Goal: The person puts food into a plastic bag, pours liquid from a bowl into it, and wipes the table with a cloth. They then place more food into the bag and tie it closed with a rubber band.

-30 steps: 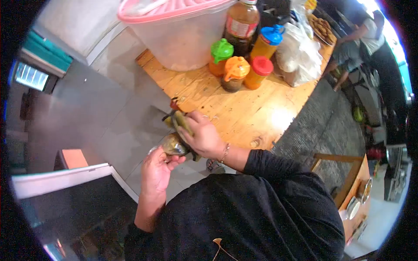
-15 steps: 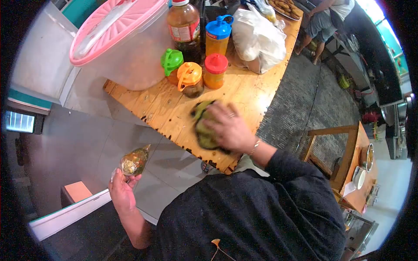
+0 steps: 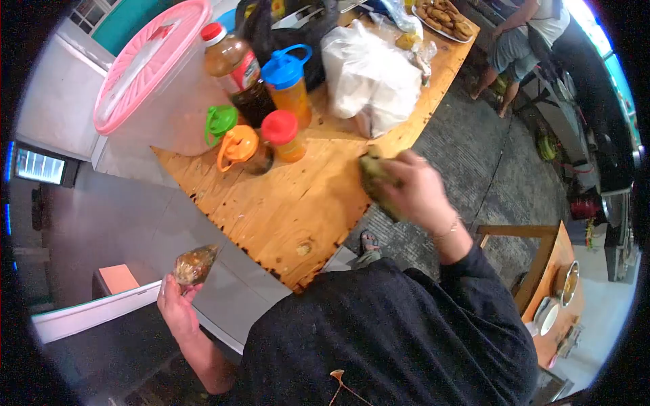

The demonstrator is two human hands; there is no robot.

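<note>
My right hand (image 3: pixel 416 189) grips a green and dark cloth (image 3: pixel 379 183) at the right edge of the wooden table (image 3: pixel 271 223); the fingers are slightly blurred. Off the table's left side, my left hand (image 3: pixel 179 304) holds up a small clear plastic bag (image 3: pixel 196 265) with brownish contents that I cannot make out. Nearest the cloth stands a white plastic bag (image 3: pixel 376 74), bulging and resting on the table. Left of it are a red-lidded jar (image 3: pixel 284 135), an orange-lidded jar (image 3: pixel 245 150) and a green-lidded jar (image 3: pixel 220 124).
Behind the jars stand a blue-lidded bottle (image 3: pixel 288 78), a large bottle of brown liquid (image 3: pixel 237 71) and a pink-lidded clear tub (image 3: pixel 156 88). A plate of fried food (image 3: pixel 443 19) lies at the far end. Another person (image 3: pixel 518 51) is beyond; a second table (image 3: pixel 552 298) stands right.
My right hand has moved the cloth rightward across the table to its edge. My left hand still holds the small bag, now slightly lower. The camera view has shifted.
</note>
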